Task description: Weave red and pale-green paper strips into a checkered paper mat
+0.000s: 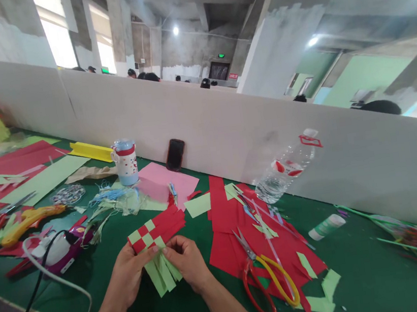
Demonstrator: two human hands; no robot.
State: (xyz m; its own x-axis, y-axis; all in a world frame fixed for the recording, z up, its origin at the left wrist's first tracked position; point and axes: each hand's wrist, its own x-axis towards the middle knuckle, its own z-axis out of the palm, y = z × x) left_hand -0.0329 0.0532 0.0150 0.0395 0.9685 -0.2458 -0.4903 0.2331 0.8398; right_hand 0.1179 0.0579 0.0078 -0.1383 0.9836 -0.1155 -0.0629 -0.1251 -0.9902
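A woven paper mat (156, 235) of red and light green strips lies on the green table (363, 279) near its front edge. Loose green strip ends (163, 277) hang toward me from the weave. My left hand (129, 271) pinches the mat's left side with thumb and fingers closed on it. From the right, my right hand (186, 261) grips the green strips, fingers curled over them. The two hands nearly touch.
Red-and-yellow scissors (265, 279) lie on red paper (235, 214) to the right. A plastic bottle (287, 168) leans on the white partition (227, 123). A glue stick (326, 226), a mug (126, 161), a phone (175, 153), pink paper (165, 179) and a glue gun (59, 247) surround the work.
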